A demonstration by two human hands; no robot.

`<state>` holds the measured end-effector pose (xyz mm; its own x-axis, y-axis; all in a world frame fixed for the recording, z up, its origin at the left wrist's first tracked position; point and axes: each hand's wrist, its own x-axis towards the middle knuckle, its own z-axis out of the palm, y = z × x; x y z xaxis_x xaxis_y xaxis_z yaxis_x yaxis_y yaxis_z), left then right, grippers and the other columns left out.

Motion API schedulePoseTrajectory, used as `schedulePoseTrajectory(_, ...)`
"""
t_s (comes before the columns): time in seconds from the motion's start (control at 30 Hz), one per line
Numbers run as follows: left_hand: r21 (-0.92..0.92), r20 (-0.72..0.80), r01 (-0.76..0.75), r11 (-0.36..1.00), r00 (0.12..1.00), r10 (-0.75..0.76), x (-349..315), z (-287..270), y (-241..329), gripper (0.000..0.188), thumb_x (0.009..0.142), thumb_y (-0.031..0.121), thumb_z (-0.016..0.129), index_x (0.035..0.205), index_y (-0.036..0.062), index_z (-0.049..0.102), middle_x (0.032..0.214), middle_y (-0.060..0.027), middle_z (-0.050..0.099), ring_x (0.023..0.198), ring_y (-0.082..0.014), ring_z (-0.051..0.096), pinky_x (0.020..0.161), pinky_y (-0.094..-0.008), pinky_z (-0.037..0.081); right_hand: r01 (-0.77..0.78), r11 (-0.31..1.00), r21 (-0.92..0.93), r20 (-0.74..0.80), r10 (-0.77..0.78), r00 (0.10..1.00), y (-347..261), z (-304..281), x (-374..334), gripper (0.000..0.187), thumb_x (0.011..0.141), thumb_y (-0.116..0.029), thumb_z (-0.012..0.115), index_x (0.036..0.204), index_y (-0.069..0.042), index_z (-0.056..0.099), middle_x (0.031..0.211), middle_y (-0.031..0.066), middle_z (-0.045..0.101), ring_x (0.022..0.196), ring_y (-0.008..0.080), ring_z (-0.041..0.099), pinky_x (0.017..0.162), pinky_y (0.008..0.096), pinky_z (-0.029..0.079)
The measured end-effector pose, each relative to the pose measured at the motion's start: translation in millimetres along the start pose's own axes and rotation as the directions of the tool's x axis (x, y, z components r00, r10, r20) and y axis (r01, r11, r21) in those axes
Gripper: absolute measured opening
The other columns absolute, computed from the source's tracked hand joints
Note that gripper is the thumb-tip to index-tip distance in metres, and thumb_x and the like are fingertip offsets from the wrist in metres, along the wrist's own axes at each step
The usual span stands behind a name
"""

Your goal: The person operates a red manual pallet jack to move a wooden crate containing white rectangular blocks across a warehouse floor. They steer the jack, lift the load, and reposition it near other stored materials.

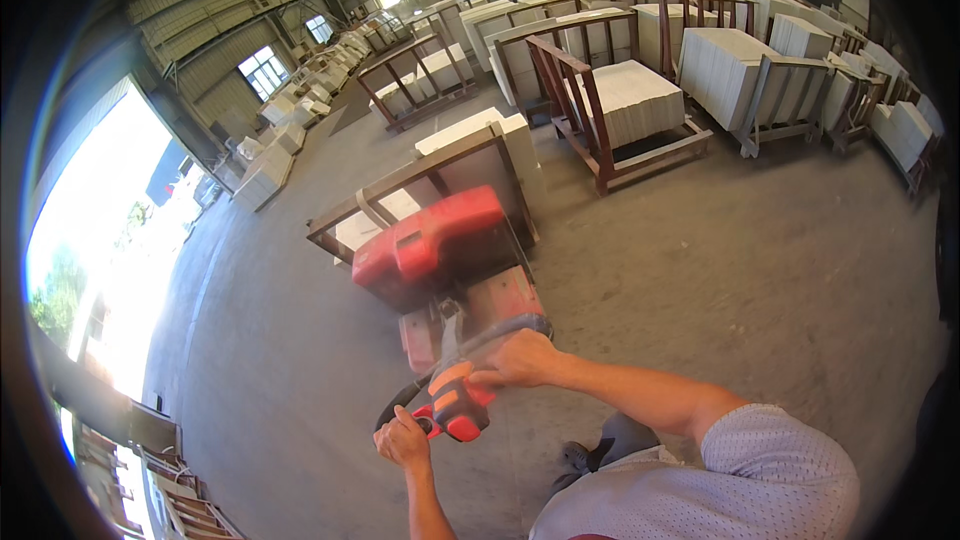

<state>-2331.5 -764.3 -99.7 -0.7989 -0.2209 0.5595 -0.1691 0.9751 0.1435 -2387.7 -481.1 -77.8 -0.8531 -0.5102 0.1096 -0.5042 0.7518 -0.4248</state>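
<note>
A red electric pallet truck (428, 242) stands in front of me, its steering handle (452, 402) reaching back toward my body. My left hand (403, 438) is closed around the left side of that handle. On its right side, next to the black loop, my right hand (520, 358) is wrapped with bent fingers; part of its grip is hidden. Just beyond the red body is a brown metal rack (430, 170) with pale slabs (520, 145) in it. The truck's body hides the lower part of this rack.
Ahead and to the right, several brown racks hold white slabs, among them a stack (635, 100) on a low frame (655, 162). Pale blocks (265, 172) line the left wall near a bright open doorway (100, 210). Grey concrete floor (720, 260) stretches between them.
</note>
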Motion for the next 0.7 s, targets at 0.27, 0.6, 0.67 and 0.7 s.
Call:
schedulePoseTrajectory(0.27, -0.035, -0.033, -0.055, 0.998, 0.998, 0.054, 128.8, 69.5, -18.9, 0.056, 0.1, 0.032, 0.045, 0.061, -0.0003, 0.067, 0.064, -0.0174, 0.065, 0.062, -0.037, 0.06, 0.071, -0.0473, 0.047, 0.048, 0.99, 0.133, -0.238, -0.015, 0.971, 30.2, -2.3, 126.3, 0.073, 0.09, -0.071, 0.044, 0.063, -0.007, 0.068, 0.071, 0.0136, 0.065, 0.066, 0.0331, 0.062, 0.059, 0.0471, 0.045)
schedulePoseTrajectory(0.6, 0.033, 0.052, -0.011, 0.999, 0.999, 0.01, 183.9, 136.4, -82.0, 0.057, 0.1, 0.036, 0.042, 0.066, -0.001, 0.069, 0.069, -0.0198, 0.067, 0.069, -0.0411, 0.06, 0.074, -0.0514, 0.044, 0.149, 0.987, 0.064, -0.19, -0.134, 0.972, 36.2, 7.9, 197.1, 0.08, 0.095, -0.068, 0.037, 0.058, -0.004, 0.067, 0.052, 0.0131, 0.059, 0.047, 0.0309, 0.058, 0.048, 0.0434, 0.043)
schedulePoseTrajectory(0.67, 0.054, 0.084, 0.018, 0.998, 0.996, -0.023, 198.1, 144.9, -94.4, 0.058, 0.1, 0.038, 0.042, 0.068, -0.0011, 0.07, 0.069, -0.0207, 0.066, 0.07, -0.0425, 0.059, 0.074, -0.0531, 0.044, 0.167, 0.975, 0.146, -0.211, -0.135, 0.968, 37.0, 9.2, 211.5, 0.08, 0.095, -0.068, 0.037, 0.057, -0.004, 0.067, 0.053, 0.0133, 0.059, 0.048, 0.031, 0.059, 0.049, 0.0436, 0.044)
schedulePoseTrajectory(0.7, 0.05, 0.118, 0.013, 0.999, 0.993, -0.018, 205.9, 149.5, -98.3, 0.058, 0.1, 0.038, 0.041, 0.068, -0.0011, 0.07, 0.069, -0.0211, 0.066, 0.07, -0.0428, 0.059, 0.074, -0.0535, 0.043, 0.185, 0.964, 0.193, -0.216, -0.142, 0.966, 38.5, 9.5, 220.5, 0.079, 0.095, -0.068, 0.038, 0.057, -0.005, 0.067, 0.053, 0.0134, 0.06, 0.049, 0.031, 0.059, 0.049, 0.0438, 0.044)
